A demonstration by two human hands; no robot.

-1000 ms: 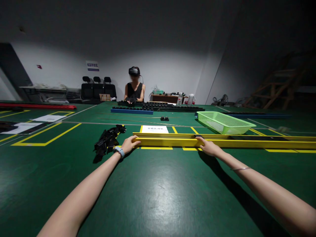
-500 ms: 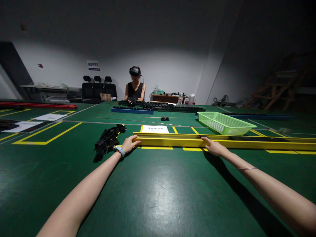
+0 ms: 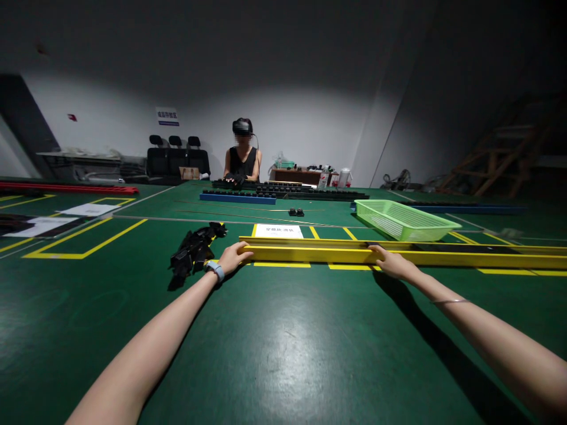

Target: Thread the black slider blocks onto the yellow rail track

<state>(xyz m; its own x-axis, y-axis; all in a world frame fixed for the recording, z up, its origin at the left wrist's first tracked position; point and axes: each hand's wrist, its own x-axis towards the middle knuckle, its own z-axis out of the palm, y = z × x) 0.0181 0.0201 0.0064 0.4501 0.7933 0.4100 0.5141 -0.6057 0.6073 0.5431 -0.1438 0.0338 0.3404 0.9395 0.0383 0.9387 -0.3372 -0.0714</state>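
Observation:
A long yellow channel rail [image 3: 305, 255] lies across the green table, its right end running out of view. My left hand [image 3: 233, 258] grips the rail's left end, with the thumb on the near side. Farther along, my right hand [image 3: 392, 262] is closed over the near wall, its fingertips reaching into the channel. Something dark shows at those fingertips; what it is I cannot make out. A black strip [image 3: 460, 249] lies inside the channel to the right of that hand. Beside my left wrist is a heap of black parts [image 3: 192, 255].
A light green basket [image 3: 401, 221] sits just behind the rail, right of a white label [image 3: 278, 231]. Two small black pieces [image 3: 296, 212] and thin rods [image 3: 239, 214] lie farther back. Opposite sits a person [image 3: 243, 159] behind a blue rail [image 3: 237, 198] and black strips.
My right hand has slid a little to the right along the rail. My left hand and the rail's left end stay in place. The person opposite has moved their hands slightly.

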